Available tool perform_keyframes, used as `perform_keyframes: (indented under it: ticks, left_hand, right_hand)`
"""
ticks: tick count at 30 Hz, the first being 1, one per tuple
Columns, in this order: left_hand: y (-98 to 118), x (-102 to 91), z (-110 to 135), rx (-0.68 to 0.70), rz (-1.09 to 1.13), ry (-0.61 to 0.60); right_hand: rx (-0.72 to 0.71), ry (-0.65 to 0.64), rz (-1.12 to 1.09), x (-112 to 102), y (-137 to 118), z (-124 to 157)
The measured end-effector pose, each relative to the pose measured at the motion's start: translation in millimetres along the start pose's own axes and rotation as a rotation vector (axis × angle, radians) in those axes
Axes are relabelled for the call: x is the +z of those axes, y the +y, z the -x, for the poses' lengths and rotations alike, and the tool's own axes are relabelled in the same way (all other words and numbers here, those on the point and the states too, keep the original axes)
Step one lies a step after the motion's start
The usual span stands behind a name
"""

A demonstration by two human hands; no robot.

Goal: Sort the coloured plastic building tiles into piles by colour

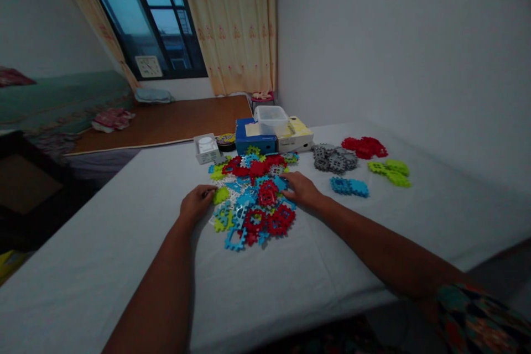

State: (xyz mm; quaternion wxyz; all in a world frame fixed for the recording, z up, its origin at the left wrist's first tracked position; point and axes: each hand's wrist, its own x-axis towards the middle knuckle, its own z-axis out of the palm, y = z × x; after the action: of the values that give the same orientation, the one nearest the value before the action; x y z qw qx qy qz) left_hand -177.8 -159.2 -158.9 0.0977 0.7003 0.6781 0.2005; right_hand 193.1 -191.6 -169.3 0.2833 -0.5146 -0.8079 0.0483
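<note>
A mixed heap of plastic interlocking pieces with toothed edges lies on the white-covered table (157,204), in red, blue, green and white. At the heap's left edge is my left hand (197,203), fingers curled, their tips beside a green toothed piece (221,195); whether they pinch anything is hidden. My right hand (303,190) reaches in from the other side, with thumb and fingertips closed around a blue toothed piece (280,182). Near its fingers lies a red toothed ring (268,193). A blue square frame (235,239) lies at the near end of the heap.
Sorted piles lie to the right: grey (334,159), red (365,147), green (390,172) and blue (349,187) pieces. Behind the heap stand a blue box (244,141), a yellow-white box (296,135), a clear tub (271,116), a small white box (207,149) and a round tin (226,142).
</note>
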Motion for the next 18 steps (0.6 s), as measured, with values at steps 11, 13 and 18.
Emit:
perform_keyframes:
  ticks: [11,13,18]
  left_hand:
    - [-2,-3.6,-2,0.032,-0.027,0.007]
    - [-4,-4.3,-5,0.027,-0.040,0.001]
    - [-6,-4.1,-10,-0.008,-0.062,-0.013]
  right_hand:
    - [0.109,0.097,-0.374,-46,8,2]
    - [0.119,0.135,-0.399,-63,15,12]
    - [0.319,0.279,-0.434,-106,60,56]
